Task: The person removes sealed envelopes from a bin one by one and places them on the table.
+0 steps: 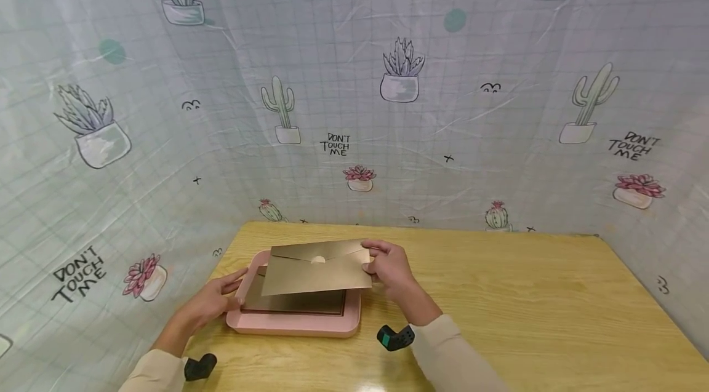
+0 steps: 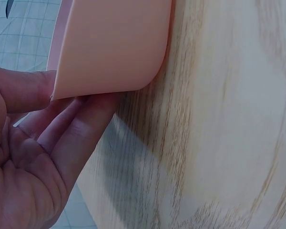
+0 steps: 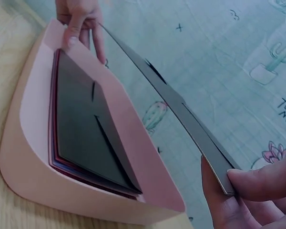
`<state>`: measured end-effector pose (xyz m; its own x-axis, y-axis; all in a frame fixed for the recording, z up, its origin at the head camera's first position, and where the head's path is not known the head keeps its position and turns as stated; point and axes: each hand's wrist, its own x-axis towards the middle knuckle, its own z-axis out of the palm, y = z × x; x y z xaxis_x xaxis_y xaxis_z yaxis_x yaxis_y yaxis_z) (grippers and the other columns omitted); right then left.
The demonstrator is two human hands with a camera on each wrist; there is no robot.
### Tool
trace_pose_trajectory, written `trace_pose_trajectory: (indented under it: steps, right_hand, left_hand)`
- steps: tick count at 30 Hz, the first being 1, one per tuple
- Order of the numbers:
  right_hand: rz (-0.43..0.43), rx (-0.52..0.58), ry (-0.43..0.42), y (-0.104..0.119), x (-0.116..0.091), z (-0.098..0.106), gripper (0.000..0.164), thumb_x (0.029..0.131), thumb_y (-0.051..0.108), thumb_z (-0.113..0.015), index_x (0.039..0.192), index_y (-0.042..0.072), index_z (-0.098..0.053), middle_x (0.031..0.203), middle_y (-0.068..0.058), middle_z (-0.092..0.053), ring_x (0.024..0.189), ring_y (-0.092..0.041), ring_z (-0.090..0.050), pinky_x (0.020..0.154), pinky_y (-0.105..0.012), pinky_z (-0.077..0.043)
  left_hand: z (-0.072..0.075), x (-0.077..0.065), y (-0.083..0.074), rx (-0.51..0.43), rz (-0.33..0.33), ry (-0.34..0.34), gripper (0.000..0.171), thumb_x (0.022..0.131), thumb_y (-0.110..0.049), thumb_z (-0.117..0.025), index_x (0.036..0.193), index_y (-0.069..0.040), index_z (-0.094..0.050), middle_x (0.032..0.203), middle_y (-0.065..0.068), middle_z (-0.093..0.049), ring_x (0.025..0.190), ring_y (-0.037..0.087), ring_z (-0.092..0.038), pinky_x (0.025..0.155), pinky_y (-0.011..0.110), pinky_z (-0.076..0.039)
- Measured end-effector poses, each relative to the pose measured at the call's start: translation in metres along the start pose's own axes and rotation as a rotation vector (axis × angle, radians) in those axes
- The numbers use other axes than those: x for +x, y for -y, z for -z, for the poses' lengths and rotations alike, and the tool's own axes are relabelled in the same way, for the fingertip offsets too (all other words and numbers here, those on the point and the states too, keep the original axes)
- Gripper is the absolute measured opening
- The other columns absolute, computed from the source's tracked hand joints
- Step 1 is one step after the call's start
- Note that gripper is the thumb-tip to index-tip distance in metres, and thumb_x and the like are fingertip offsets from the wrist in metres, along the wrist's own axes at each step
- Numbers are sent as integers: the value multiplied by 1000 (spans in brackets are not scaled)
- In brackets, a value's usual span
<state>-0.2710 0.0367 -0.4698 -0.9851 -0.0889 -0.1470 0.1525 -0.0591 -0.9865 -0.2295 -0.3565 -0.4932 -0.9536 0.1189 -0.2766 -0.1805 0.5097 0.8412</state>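
A gold-brown envelope (image 1: 321,278) with a round seal on its flap is held up at its right end by my right hand (image 1: 394,270), thumb on one face and fingers on the other. It hangs tilted over a pink tray (image 1: 299,324). Inside the tray lies a stack of envelopes (image 3: 86,114), a dark one on top and reddish and bluish edges beneath. At the tray's left side, my left hand (image 1: 206,304) grips the wall, thumb at the rim and fingers against the outer face, as the left wrist view shows.
The tray stands on a light wooden table (image 1: 498,306), toward its left side. Behind and beside the table hangs a sheet (image 1: 443,121) printed with potted cacti. Each wrist carries a black camera mount (image 1: 396,338).
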Motion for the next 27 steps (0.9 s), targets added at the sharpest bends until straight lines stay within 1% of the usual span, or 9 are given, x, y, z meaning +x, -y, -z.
trace_pose_trajectory:
  steps: [5, 10, 13, 17, 20, 24, 27]
  right_hand:
    - [-6, 8, -20, 5, 3, 15, 50, 89, -16, -64, 135, 3, -68, 137, -25, -67, 79, -13, -70, 60, -26, -52]
    - [-24, 0, -42, 8, 5, 31, 50, 89, -15, -64, 136, 3, -68, 140, -25, -65, 72, -12, -63, 57, -25, -42]
    - [-38, 2, -49, 9, 7, 38, 50, 89, -15, -64, 136, 4, -68, 140, -25, -65, 70, -11, -61, 56, -25, -39]
    - [-48, 4, -57, 10, 10, 47, 51, 89, -15, -63, 136, 4, -68, 142, -25, -64, 66, -10, -57, 55, -24, -37]
    - [-54, -1, -56, 12, 10, 55, 52, 90, -15, -63, 138, 5, -67, 146, -24, -60, 63, -11, -50, 55, -24, -34]
    - [-52, -2, -56, 15, 9, 63, 52, 91, -14, -62, 140, 4, -65, 150, -25, -56, 66, -9, -56, 55, -23, -37]
    - [-51, -2, -58, 16, 9, 69, 52, 92, -14, -62, 141, 3, -64, 151, -25, -55, 68, -9, -58, 55, -22, -37]
  left_hand:
    - [1, 0, -2, -4, 3, 4, 85, 92, 9, -61, 166, 0, -19, 163, 38, -28, 145, 58, -40, 105, 57, -54]
    - [1, -1, -1, -23, -3, 16, 85, 93, 9, -60, 166, 0, -18, 163, 38, -28, 145, 58, -41, 103, 55, -56]
    - [1, -2, -1, -26, -1, 17, 84, 93, 9, -60, 166, 0, -17, 163, 38, -28, 144, 58, -41, 102, 55, -57]
    - [1, -2, -1, -14, 7, 8, 84, 94, 9, -60, 166, -1, -17, 163, 37, -28, 144, 58, -41, 102, 55, -57]
    - [1, -1, -1, 10, 10, -4, 85, 94, 7, -61, 166, -3, -18, 163, 37, -29, 144, 58, -42, 102, 55, -57]
    - [-1, 0, -1, 25, 10, -14, 84, 94, 7, -61, 166, -3, -19, 163, 36, -30, 144, 58, -43, 102, 56, -56]
    - [-1, -2, -1, 18, 12, -15, 84, 94, 8, -60, 166, -3, -19, 163, 37, -30, 144, 58, -42, 103, 57, -55]
